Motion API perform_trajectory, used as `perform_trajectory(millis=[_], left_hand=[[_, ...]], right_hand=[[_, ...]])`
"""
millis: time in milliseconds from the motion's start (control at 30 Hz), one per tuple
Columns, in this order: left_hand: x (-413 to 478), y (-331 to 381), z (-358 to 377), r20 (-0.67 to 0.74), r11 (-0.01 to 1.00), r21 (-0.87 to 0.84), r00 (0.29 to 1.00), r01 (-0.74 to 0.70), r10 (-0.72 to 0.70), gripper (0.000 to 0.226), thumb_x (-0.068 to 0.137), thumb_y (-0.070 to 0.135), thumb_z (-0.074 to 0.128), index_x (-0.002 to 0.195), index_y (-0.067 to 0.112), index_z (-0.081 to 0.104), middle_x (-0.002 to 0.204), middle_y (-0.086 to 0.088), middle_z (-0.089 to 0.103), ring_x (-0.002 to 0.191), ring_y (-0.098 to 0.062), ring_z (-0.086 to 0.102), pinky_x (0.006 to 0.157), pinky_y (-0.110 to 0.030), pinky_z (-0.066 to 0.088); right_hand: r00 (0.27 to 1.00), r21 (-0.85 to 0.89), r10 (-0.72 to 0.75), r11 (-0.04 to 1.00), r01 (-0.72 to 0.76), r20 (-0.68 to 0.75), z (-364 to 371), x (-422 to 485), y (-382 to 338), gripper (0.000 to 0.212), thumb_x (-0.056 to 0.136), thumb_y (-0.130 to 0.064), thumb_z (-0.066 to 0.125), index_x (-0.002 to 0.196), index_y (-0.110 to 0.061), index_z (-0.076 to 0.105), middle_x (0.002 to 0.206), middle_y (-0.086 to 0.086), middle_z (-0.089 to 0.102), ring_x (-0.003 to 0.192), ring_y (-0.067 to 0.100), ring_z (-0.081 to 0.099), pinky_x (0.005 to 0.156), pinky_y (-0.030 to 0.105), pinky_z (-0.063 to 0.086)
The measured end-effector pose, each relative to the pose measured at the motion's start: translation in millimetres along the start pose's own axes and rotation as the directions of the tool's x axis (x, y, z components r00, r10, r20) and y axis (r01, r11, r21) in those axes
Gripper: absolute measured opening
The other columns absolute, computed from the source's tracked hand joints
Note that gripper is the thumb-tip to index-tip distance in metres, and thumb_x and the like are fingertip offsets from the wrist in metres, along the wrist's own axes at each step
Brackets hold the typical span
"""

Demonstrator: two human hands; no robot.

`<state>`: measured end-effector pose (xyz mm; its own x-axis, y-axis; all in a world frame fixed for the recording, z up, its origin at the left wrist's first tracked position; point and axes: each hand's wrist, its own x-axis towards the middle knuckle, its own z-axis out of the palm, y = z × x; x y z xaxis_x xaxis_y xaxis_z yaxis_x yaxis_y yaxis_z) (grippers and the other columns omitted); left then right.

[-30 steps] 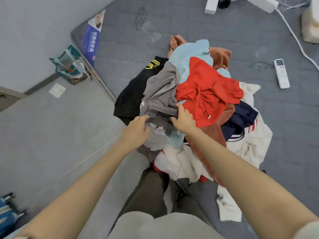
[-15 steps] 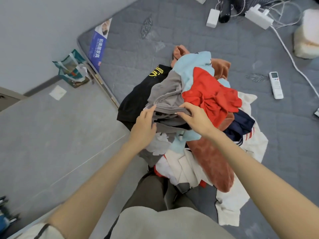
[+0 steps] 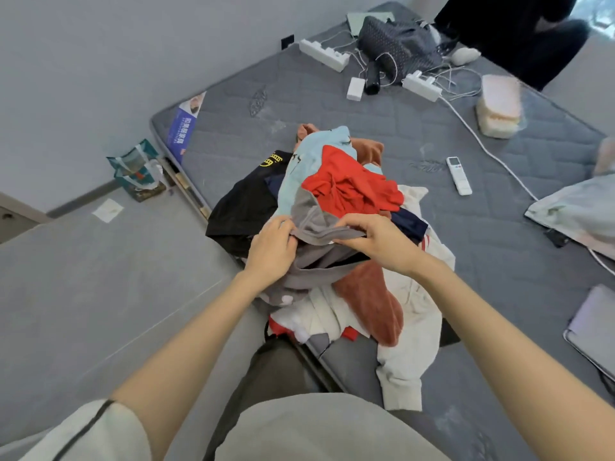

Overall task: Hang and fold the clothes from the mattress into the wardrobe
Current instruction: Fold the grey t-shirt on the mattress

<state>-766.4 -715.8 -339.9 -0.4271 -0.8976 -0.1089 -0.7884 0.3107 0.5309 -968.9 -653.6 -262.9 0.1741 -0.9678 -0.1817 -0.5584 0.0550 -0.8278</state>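
Along the near left edge of the grey quilted mattress (image 3: 499, 261) sits the heaped pile of mixed clothes (image 3: 319, 271), with a few pieces spilling over that edge toward my legs. I have both hands on one item: my left hand (image 3: 271, 251) and right hand (image 3: 376, 241) each pinch the folded hem of a soft grey knit garment (image 3: 316, 227) at the front top of the pile, fingers curled over the cloth, which runs taut between them. Just behind it lies a crumpled bright red garment (image 3: 349, 184) on a pale blue top (image 3: 309, 158). A black shirt with a yellow print (image 3: 243, 207) hangs off the left edge, beside my left hand. Under my right wrist I see a rust-brown fleece piece (image 3: 369, 301) over a cream-white sweatshirt (image 3: 409, 327), whose sleeve trails toward the near edge. A slim white remote control (image 3: 459, 176) rests further right, well apart from the pile. Two white power strips (image 3: 324, 54) with cables lie near the far edge.
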Motion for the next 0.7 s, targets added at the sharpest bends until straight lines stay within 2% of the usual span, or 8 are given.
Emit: perform_trajectory(millis=[67, 133, 233, 367, 467, 567, 633, 700], left_hand=[[-26, 14, -1, -0.027, 0.999, -0.045, 0.999, -0.027, 0.026, 0.019, 0.096, 0.017, 0.042, 0.102, 0.006, 0.057, 0.106, -0.009, 0.059, 0.096, -0.03, 0.054, 0.079, -0.041, 0.043], [-53, 26, -5, -0.031, 0.993, -0.106, 0.999, -0.046, 0.043, 0.022, 0.098, 0.021, 0.042, 0.08, 0.009, 0.045, 0.073, -0.006, 0.05, 0.072, -0.027, 0.05, 0.066, -0.041, 0.037], [-95, 45, -17, 0.005, 0.97, -0.228, 0.996, -0.08, 0.084, 0.034, 0.1, 0.026, 0.043, 0.07, 0.02, 0.028, 0.058, 0.004, 0.035, 0.055, -0.008, 0.036, 0.055, -0.032, 0.025], [-138, 72, -35, 0.024, 0.92, -0.387, 0.996, -0.07, 0.086, 0.038, 0.099, 0.033, 0.048, 0.071, 0.017, 0.029, 0.064, 0.01, 0.031, 0.06, -0.007, 0.031, 0.059, -0.029, 0.026], [-162, 76, -58, 0.051, 0.9, -0.434, 0.997, -0.031, 0.06, 0.042, 0.091, 0.036, 0.063, 0.078, 0.005, 0.039, 0.071, -0.002, 0.04, 0.064, -0.014, 0.036, 0.062, -0.034, 0.031], [-192, 62, -84, 0.196, 0.961, -0.276, 0.977, -0.021, 0.077, 0.036, 0.071, 0.033, 0.075, 0.093, 0.02, 0.05, 0.089, 0.001, 0.06, 0.079, -0.017, 0.055, 0.07, -0.036, 0.048], [-213, 42, -98, 0.29, 0.995, -0.077, 0.954, -0.059, 0.079, 0.043, 0.068, 0.017, 0.07, 0.103, 0.026, 0.046, 0.097, 0.001, 0.059, 0.086, -0.019, 0.056, 0.071, -0.038, 0.05], [-231, 17, -108, 0.238, 0.996, 0.049, 0.97, -0.069, 0.055, 0.043, 0.071, 0.0, 0.06, 0.104, 0.022, 0.044, 0.099, 0.001, 0.056, 0.088, -0.022, 0.053, 0.067, -0.034, 0.042]], right_hand=[[0.998, -0.016, 0.014, 1.0, -0.015, -0.062, -4, -32, 8, 0.005, 0.092, -0.018, 0.065, 0.093, -0.017, 0.069, 0.091, 0.003, 0.07, 0.084, 0.019, 0.061, 0.079, 0.041, 0.046], [0.981, -0.013, 0.031, 0.999, -0.034, -0.191, -11, -60, 16, 0.012, 0.088, -0.007, 0.064, 0.091, -0.017, 0.069, 0.09, -0.002, 0.07, 0.083, 0.012, 0.061, 0.078, 0.035, 0.045], [0.909, 0.059, 0.068, 0.997, -0.047, -0.411, -13, -91, 19, 0.022, 0.079, 0.006, 0.057, 0.087, -0.013, 0.065, 0.085, -0.013, 0.064, 0.071, -0.008, 0.053, 0.067, 0.012, 0.037], [0.858, 0.201, 0.17, 0.976, -0.08, -0.485, 11, -103, 13, 0.012, 0.085, 0.0, 0.059, 0.089, -0.011, 0.06, 0.087, -0.005, 0.062, 0.08, 0.002, 0.054, 0.072, 0.018, 0.04], [0.892, 0.192, 0.206, 0.972, -0.138, -0.402, 35, -103, 8, 0.01, 0.091, -0.01, 0.057, 0.097, -0.014, 0.064, 0.094, 0.003, 0.065, 0.088, 0.014, 0.056, 0.075, 0.025, 0.04], [0.946, 0.027, 0.155, 0.988, -0.154, -0.286, 57, -101, 3, 0.016, 0.096, -0.015, 0.051, 0.099, -0.011, 0.066, 0.092, 0.004, 0.064, 0.087, 0.016, 0.054, 0.07, 0.028, 0.034], [0.969, -0.06, 0.164, 0.982, -0.178, -0.186, 75, -100, -4, 0.023, 0.099, -0.018, 0.046, 0.083, -0.009, 0.06, 0.08, 0.006, 0.059, 0.081, 0.02, 0.052, 0.066, 0.03, 0.028], [0.973, -0.074, 0.202, 0.975, -0.212, -0.115, 94, -100, -16, 0.04, 0.101, -0.027, 0.045, 0.063, -0.017, 0.048, 0.063, 0.0, 0.051, 0.067, 0.018, 0.048, 0.063, 0.029, 0.026]])
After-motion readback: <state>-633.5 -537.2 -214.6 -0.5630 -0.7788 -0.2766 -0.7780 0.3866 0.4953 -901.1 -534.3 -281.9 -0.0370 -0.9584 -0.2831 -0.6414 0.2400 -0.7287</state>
